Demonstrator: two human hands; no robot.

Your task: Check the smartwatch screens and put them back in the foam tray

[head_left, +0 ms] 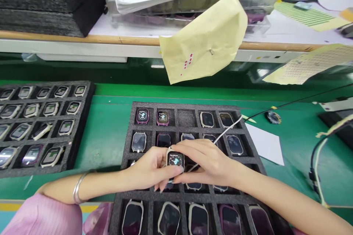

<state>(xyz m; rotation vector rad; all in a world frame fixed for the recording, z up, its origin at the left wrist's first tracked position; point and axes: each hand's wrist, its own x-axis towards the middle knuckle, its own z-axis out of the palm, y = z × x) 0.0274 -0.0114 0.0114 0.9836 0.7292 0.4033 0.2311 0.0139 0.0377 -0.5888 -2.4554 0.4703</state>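
Note:
A smartwatch [175, 160] with a pale case and a lit dial is held between my two hands above the middle of a black foam tray [190, 131]. My left hand [146, 168] grips it from the left, its thumb across the lower screen. My right hand [211, 162] closes on the watch's right side, with fingers along the top edge and the thumb below. A white cable [227, 129] runs down behind my right hand; its end is hidden. In the tray's top row, two purple watches [142, 116] have lit screens. Most other watches [138, 142] there are dark.
A second foam tray [79, 132] full of watches lies to the left. White paper [266, 143] and a coiled item [273, 117] are on the right. Black and white cables [314, 161] hang at the right edge. Yellow paper [205, 40] droops from the shelf [138, 40] above.

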